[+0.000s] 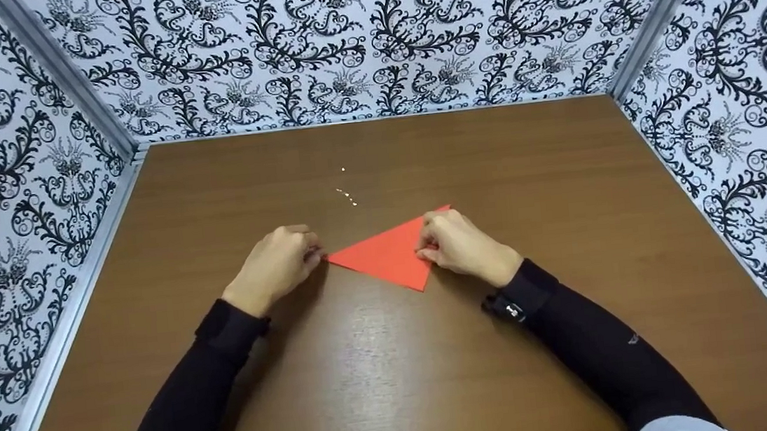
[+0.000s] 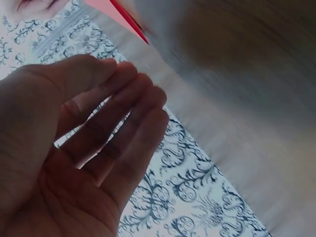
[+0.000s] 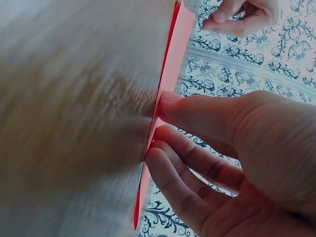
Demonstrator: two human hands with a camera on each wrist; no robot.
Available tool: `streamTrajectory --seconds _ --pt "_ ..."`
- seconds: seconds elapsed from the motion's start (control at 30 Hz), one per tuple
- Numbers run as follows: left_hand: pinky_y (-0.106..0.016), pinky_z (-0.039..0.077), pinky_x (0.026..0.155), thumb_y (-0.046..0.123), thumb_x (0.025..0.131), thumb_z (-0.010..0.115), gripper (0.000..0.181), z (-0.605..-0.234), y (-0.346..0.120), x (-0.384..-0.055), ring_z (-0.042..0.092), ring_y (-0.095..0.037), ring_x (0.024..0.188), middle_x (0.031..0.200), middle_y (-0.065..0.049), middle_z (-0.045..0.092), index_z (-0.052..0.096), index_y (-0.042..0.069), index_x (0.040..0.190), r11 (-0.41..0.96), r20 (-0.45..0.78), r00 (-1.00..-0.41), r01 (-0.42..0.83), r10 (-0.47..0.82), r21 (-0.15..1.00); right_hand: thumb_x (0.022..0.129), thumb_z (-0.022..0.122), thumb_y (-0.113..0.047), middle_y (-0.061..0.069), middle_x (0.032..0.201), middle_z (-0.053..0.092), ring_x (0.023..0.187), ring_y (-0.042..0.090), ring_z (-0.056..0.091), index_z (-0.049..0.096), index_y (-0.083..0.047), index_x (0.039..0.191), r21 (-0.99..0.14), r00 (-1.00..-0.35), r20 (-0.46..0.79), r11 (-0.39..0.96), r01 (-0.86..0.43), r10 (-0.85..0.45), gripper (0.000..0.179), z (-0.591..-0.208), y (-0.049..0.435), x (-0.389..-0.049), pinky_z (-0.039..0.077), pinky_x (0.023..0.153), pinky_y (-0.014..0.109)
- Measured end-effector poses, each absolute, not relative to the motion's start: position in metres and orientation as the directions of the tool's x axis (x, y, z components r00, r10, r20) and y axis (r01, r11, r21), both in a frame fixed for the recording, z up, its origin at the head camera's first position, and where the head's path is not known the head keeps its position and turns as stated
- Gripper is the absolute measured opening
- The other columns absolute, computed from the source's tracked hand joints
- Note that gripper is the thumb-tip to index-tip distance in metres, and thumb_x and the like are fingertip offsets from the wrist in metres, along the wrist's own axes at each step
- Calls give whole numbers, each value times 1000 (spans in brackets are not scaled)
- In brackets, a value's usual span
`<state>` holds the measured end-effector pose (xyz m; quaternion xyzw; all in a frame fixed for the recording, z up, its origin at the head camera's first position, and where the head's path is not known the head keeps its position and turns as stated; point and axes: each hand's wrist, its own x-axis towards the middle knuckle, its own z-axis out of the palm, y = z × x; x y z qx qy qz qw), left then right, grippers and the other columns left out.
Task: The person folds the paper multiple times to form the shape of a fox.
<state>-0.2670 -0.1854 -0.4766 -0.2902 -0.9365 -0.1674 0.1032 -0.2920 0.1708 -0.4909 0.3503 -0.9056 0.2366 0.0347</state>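
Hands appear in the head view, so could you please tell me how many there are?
2: the left hand is beside the pointed left tip of the red paper, and the right hand touches that paper's right part. No other hand shows.

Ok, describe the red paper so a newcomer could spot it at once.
On the brown table, look near the middle. The right hand touches a red paper triangle, its narrow tip pointing toward the left hand. Its bright red sets it apart.
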Motion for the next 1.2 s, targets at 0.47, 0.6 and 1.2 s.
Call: streamTrajectory --seconds 0.47,0.6,1.2 --pt "-47 72 82 8 101 86 5 -478 -108 -269 81 -32 99 101 -7 81 89 11 103 691 311 -715 693 626 205 100 90 -5 9 96 79 83 22 72 89 -8 90 -400 -756 216 650 -646 -618 11 -492 168 -293 57 72 30" --pt "-48 73 79 8 99 88 5 -481 -90 -265 81 -32 98 102 -9 82 89 12 101 682 327 -699 707 636 185 99 90 -5 8 96 79 85 23 73 88 -8 89 -389 -748 226 646 -656 -624 11 -491 169 -293 59 73 32" --pt "-51 70 76 5 98 85 14 -494 -79 -266 80 -31 86 90 -2 85 86 14 87 715 242 -743 668 624 207 100 91 -7 7 94 78 86 22 71 87 -8 87 -370 -750 221 658 -655 -623 14 -490 170 -294 60 74 34"
